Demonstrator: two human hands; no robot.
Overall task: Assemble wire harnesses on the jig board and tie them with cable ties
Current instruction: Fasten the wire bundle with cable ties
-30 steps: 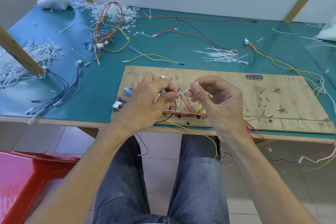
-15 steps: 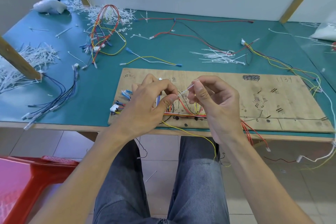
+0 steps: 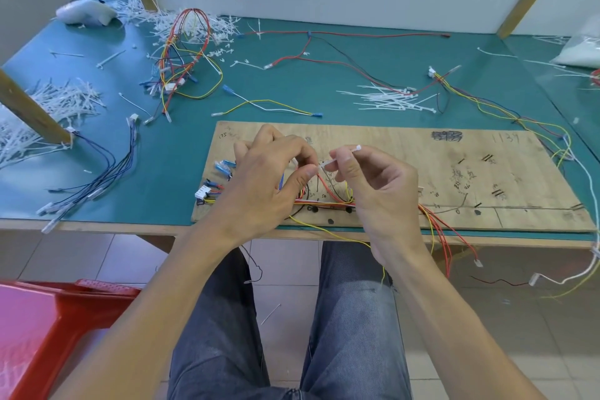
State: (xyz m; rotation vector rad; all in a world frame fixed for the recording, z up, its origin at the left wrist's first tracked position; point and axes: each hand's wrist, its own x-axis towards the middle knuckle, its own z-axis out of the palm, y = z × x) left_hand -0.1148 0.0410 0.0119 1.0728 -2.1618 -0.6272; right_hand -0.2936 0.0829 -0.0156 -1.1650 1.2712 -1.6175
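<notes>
A wooden jig board [image 3: 454,172] lies on the green table near its front edge. A bundle of red, yellow and black wires [image 3: 328,203] runs along the board's lower part, with blue and white connectors [image 3: 211,188] at its left end. Both hands hover over the board's left half. My right hand [image 3: 380,195] pinches a white cable tie [image 3: 341,156] between thumb and forefinger, its head pointing up and right. My left hand [image 3: 269,185] pinches the tie's other end with thumb and forefinger. Wires under my hands are partly hidden.
A pile of loose white cable ties [image 3: 386,97] lies behind the board. A tangled harness [image 3: 185,55] and cut tie ends sit at the back left. Blue wires [image 3: 97,172] lie left; yellow and red wires [image 3: 506,107] trail right. A red plastic stool [image 3: 48,328] stands lower left.
Both hands stay over the board's left half with the tie between them. The tie's head has tilted slightly higher in my right hand. The camera view has shifted a little.
</notes>
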